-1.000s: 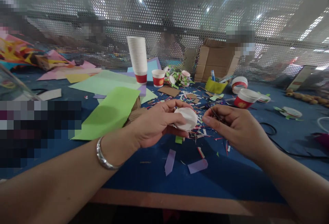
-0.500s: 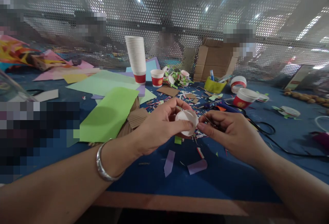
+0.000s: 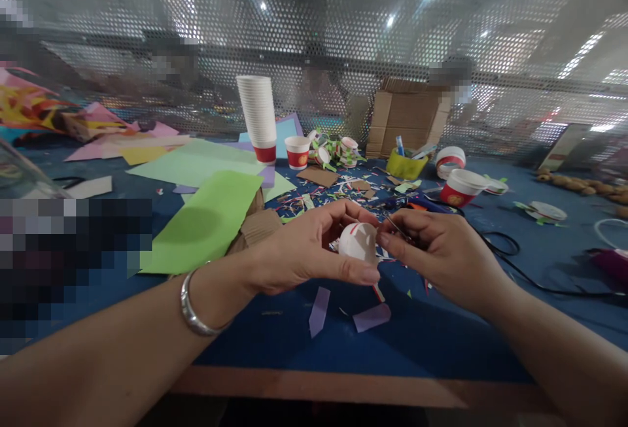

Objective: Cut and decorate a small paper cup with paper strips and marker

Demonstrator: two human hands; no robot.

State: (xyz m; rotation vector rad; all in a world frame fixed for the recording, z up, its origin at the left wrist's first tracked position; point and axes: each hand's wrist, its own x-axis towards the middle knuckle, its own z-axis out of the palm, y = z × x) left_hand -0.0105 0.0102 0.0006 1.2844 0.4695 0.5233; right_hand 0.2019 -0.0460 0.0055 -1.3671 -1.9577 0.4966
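Observation:
My left hand [image 3: 304,247] grips a small white paper cup piece [image 3: 358,241] with a red stripe, thumb below and fingers above. My right hand [image 3: 432,250] is pinched on a thin dark needle-like tool [image 3: 392,224] whose tip meets the cup's right edge. Both hands hover just above the blue table [image 3: 441,335], over scattered paper scraps. A silver bangle [image 3: 193,312] sits on my left wrist.
A tall stack of white cups [image 3: 258,116] and a red-and-white cup [image 3: 297,151] stand behind. Green paper sheets [image 3: 206,218] lie at left, purple scraps [image 3: 370,317] in front. A cardboard box [image 3: 405,113], a yellow-green container [image 3: 406,164], a tipped cup [image 3: 458,188] and a black cable [image 3: 530,276] are at right.
My left hand has turned the cup piece so its side with the red stripe shows instead of its flat bottom. My right hand stays pinched on the tool against it.

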